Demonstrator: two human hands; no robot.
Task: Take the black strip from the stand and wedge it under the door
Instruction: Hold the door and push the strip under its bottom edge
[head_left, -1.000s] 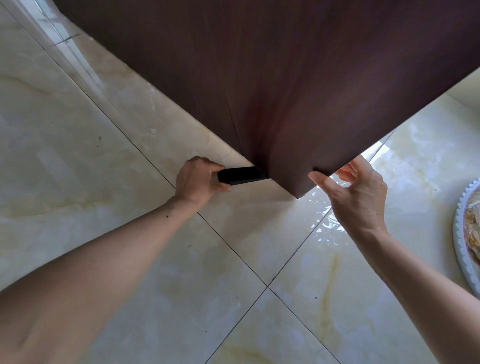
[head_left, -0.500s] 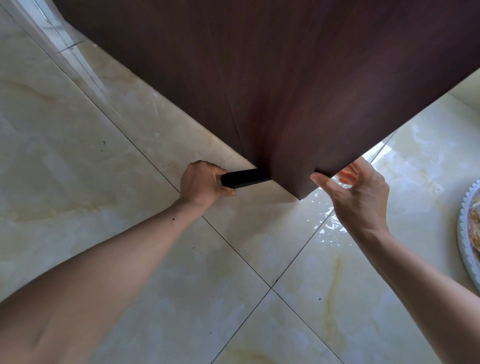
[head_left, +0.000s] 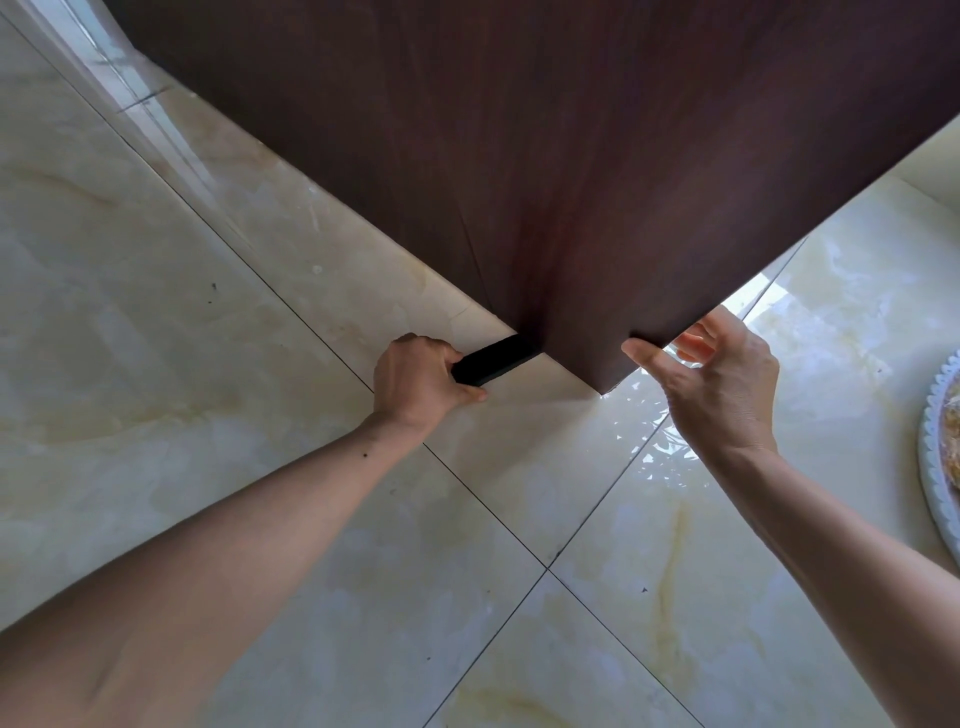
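1. Low down, the left hand (head_left: 423, 382) reaches forward, fingers curled tight around the black strip (head_left: 493, 358), whose far end sits under the door (head_left: 571, 182) on the floor (head_left: 156, 312).
2. Opposite, the right hand (head_left: 719, 387) grips the door's bottom edge, thumb in front, fingers behind.
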